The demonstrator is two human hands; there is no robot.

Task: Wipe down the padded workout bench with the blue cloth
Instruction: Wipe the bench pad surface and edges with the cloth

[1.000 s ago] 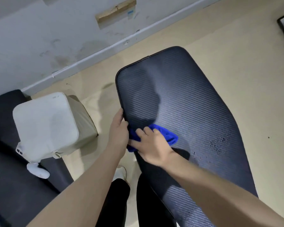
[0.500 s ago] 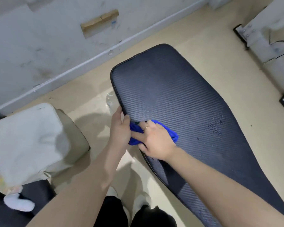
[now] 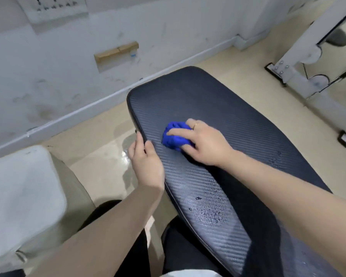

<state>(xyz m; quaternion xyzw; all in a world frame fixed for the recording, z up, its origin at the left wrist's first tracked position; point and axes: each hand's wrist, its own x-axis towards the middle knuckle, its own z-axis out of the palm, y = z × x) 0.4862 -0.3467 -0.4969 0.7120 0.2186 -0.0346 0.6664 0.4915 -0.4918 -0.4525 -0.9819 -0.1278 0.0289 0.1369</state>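
Observation:
The padded workout bench (image 3: pixel 204 100) is dark with a ribbed weave and runs from the upper middle down to the lower right. My right hand (image 3: pixel 206 144) presses the bunched blue cloth (image 3: pixel 174 137) flat onto the pad, a little in from its left edge. My left hand (image 3: pixel 146 158) grips that left edge of the pad, thumb on top. Water droplets (image 3: pixel 210 212) bead on the pad nearer to me, and a few more lie at the right edge.
A white padded cube seat (image 3: pixel 22 196) stands at the left. A white machine frame (image 3: pixel 308 62) with bolted feet rises at the upper right. A grey wall and baseboard (image 3: pixel 88 108) run behind. A wet patch (image 3: pixel 116 154) shines on the beige floor. My dark trouser legs are below.
My right hand has slid the cloth from the pad's left edge inward and up the pad. The left hand stays on the edge. The view has tilted up, showing more wall and the machine frame.

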